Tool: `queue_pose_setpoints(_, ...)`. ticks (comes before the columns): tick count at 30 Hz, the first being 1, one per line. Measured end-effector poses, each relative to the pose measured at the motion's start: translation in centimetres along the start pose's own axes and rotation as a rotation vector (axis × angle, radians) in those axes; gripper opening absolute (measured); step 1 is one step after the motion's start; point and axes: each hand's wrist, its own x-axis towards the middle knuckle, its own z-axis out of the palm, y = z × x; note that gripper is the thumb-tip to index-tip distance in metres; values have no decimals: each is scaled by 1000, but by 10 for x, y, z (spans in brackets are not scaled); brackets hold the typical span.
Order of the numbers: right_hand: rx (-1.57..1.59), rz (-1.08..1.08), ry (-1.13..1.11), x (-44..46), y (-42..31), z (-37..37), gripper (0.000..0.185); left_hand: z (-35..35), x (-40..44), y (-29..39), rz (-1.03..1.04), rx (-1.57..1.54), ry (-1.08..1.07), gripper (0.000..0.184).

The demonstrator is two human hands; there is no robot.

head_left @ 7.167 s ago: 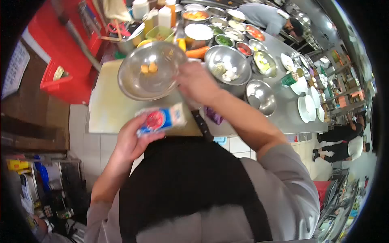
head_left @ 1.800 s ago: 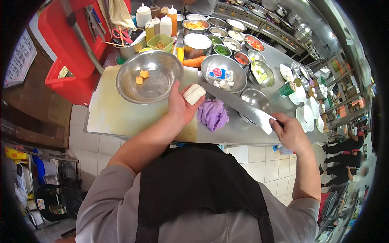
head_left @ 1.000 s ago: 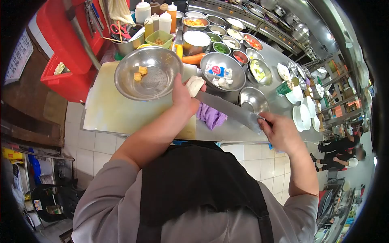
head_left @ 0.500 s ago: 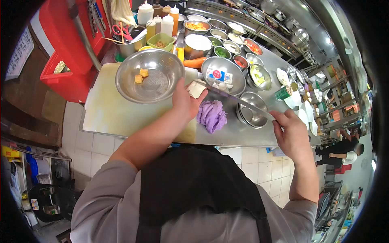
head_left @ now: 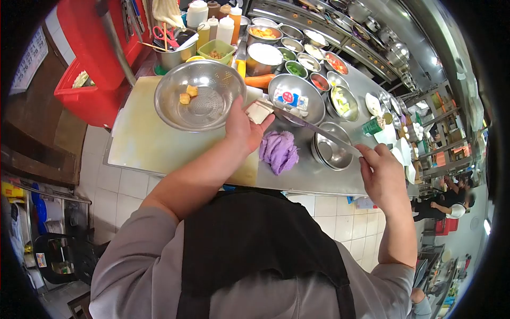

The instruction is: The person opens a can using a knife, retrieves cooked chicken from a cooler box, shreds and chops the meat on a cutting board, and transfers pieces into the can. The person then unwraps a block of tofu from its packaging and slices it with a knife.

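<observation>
A white block of tofu (head_left: 258,112) rests on the upturned palm and fingers of my left hand (head_left: 241,129). The blade of a long knife (head_left: 321,132) reaches across to the block, its tip end at the tofu. My right hand (head_left: 381,173) is closed around the knife's handle. Close beside my left hand stands a perforated metal colander (head_left: 172,114) with two golden-brown cubes (head_left: 187,95) in it. On my left hand's other side, a metal bowl (head_left: 314,119) contains a white and blue package (head_left: 289,99).
A crumpled purple cloth (head_left: 279,152) and stacked metal bowls (head_left: 337,149) lie near the counter's front. The cutting board (head_left: 143,143) is under the colander. Sauce bottles (head_left: 225,31), a carrot (head_left: 260,81) and ingredient bowls fill the back. Two people (head_left: 446,204) stand far right.
The knife's tip end has shifted slightly over the tofu, and the cuts in the block look a little different. Both hands stay nearly in place; the view has shifted slightly.
</observation>
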Motion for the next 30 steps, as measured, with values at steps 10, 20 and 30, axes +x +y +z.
queue_pose_setpoints(10,54,-87,21,-2,9,27,29,1,-5,3,-44,-31,-75,60)
queue_pose_setpoints(20,363,-16,-207,-19,46,12,31,-13,-54,70,129,-96,-50,59)
queue_pose_setpoints(30,416,-488,84,59,-103,221,33,-65,-128,182,585,-11,20,58)
